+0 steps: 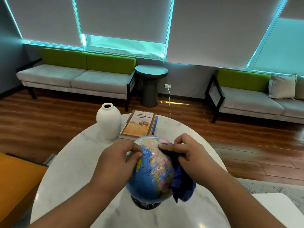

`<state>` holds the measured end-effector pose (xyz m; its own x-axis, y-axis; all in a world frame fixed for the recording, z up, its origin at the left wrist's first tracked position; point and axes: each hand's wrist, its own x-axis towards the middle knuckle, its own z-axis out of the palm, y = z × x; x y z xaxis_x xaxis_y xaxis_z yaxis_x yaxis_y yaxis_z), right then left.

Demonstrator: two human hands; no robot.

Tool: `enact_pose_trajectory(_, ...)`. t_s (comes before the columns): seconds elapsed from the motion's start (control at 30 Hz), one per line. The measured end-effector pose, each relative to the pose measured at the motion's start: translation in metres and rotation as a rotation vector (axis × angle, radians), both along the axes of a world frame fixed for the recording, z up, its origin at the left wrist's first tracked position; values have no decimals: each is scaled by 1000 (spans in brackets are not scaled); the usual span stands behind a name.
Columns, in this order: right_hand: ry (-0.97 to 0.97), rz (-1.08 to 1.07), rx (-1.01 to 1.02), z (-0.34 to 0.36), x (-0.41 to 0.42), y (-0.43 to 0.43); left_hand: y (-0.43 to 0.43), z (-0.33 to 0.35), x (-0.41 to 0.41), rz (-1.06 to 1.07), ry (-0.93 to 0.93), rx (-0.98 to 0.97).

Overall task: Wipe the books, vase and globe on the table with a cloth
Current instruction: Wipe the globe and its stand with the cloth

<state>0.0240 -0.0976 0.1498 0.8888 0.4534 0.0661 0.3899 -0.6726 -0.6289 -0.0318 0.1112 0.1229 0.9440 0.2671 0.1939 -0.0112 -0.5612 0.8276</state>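
Observation:
A blue globe (pixel 153 168) on a dark round base stands at the middle of the white marble table (pixel 74 162). My left hand (pixel 118 155) grips the globe's upper left side, fingers curled over it. My right hand (pixel 185 150) holds a dark blue cloth (pixel 182 183) against the globe's upper right side; the cloth hangs down past the globe. Behind the globe a white vase (pixel 108 123) stands upright at the table's far left. Beside it lies a small stack of books (pixel 139 125), the top one with an orange cover.
An orange seat (pixel 14 178) sits at the left of the table. Beyond the table are wood floor, two grey-and-green sofas (pixel 77 78), a dark round side table (pixel 151 86) and a white cable (pixel 169 102) from a wall socket.

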Motion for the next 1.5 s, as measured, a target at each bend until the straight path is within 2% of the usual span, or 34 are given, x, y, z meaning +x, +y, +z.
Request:
enact_pose_trajectory(0.2,22,-131,-1,-26,12,-28,3,-1,-1,6,-4,-19)
enact_pose_trajectory(0.43,6,55,62,-12,-3,-4,-2,-1,0,-10,-9,17)
enact_pose_trajectory(0.6,34,-125,114,-28,10,-26,0,-1,0,-2,-6,17)
enact_pose_trajectory(0.73,152,-223,148,-46,5,-35,3,0,0,-1,1,52)
enact_pose_trajectory(0.87,64,-144,264,-36,-7,-20,0,0,-1,-2,8,73)
enact_pose_trajectory(0.97,-1,-16,227,-33,-17,-7,-1,0,-1,2,11,57)
enact_pose_trajectory(1.1,-57,-123,286,-43,-16,-15,-1,2,-1,11,2,49)
enact_pose_trajectory(1.2,-74,-174,243,-42,-16,-15,-3,3,-1,14,8,60)
enact_pose_trajectory(1.37,-144,50,59,-20,-26,11,-2,3,-1,9,8,100)
enact_pose_trajectory(1.5,-110,98,10,-16,-25,7,-3,4,-1,-5,28,89)
